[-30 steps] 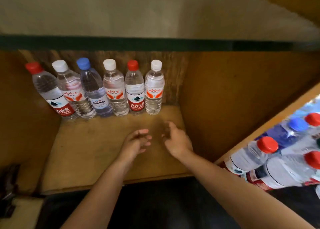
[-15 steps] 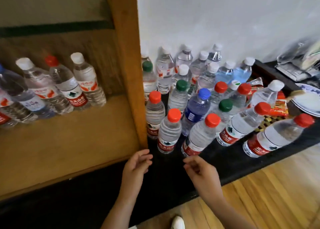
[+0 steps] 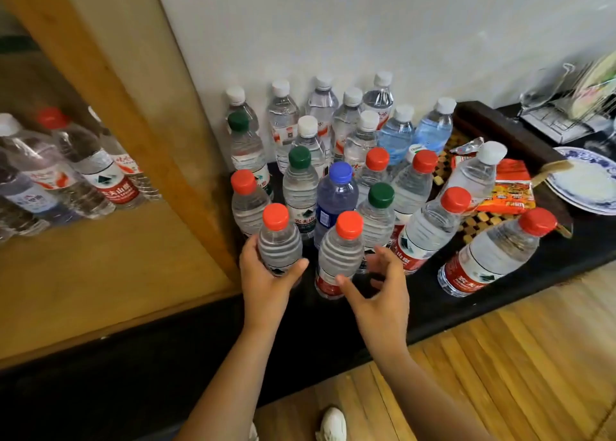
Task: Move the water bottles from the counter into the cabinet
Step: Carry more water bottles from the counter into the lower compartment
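Note:
Several water bottles with red, green, blue and white caps stand crowded on the black counter (image 3: 500, 304) against the wall. My left hand (image 3: 266, 284) grips the nearest left red-capped bottle (image 3: 280, 240) around its lower body. Beside it, my right hand (image 3: 380, 294) is spread around a second red-capped bottle (image 3: 340, 254): the thumb touches its front and the fingers sit apart on its right side. To the left, the wooden cabinet shelf (image 3: 116, 264) holds a row of bottles (image 3: 110, 177) at the back.
The cabinet's wooden side post (image 3: 133, 107) stands between shelf and counter. Orange snack packets (image 3: 510, 190), a blue-and-white plate (image 3: 586, 187) and a wire rack (image 3: 566, 114) lie right of the bottles. Wooden floor (image 3: 500, 374) and a white shoe (image 3: 333, 422) show below.
My view swung right from the cabinet shelf to the counter. Both hands left the shelf empty and reached the front bottles; the left hand has closed around one.

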Action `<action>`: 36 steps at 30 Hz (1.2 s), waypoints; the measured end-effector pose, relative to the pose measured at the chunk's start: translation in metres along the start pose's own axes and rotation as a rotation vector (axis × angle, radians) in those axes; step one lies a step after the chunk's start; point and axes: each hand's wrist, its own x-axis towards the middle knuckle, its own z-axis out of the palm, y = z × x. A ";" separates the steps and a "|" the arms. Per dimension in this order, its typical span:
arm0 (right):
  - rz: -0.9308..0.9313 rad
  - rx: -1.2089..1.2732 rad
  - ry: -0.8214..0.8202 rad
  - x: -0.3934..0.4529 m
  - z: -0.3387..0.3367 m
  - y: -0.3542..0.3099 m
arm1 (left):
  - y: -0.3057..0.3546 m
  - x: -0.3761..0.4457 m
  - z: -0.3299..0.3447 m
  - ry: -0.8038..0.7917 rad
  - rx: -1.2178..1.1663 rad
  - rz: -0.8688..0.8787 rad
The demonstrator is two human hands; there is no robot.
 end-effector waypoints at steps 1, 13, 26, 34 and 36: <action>-0.045 -0.031 0.042 0.002 0.002 -0.004 | 0.000 0.001 0.001 0.016 0.013 0.008; -0.325 -0.113 -0.148 0.040 -0.008 -0.034 | -0.001 -0.004 -0.010 -0.074 0.133 0.044; -0.225 0.101 -0.663 0.045 -0.020 -0.011 | -0.021 -0.041 -0.048 -0.098 0.197 0.028; -0.131 -0.031 -0.343 0.013 0.013 0.007 | -0.025 -0.042 -0.075 -0.062 0.214 -0.011; -0.035 0.118 -0.463 0.005 0.016 0.021 | -0.025 -0.041 -0.083 -0.060 0.225 -0.015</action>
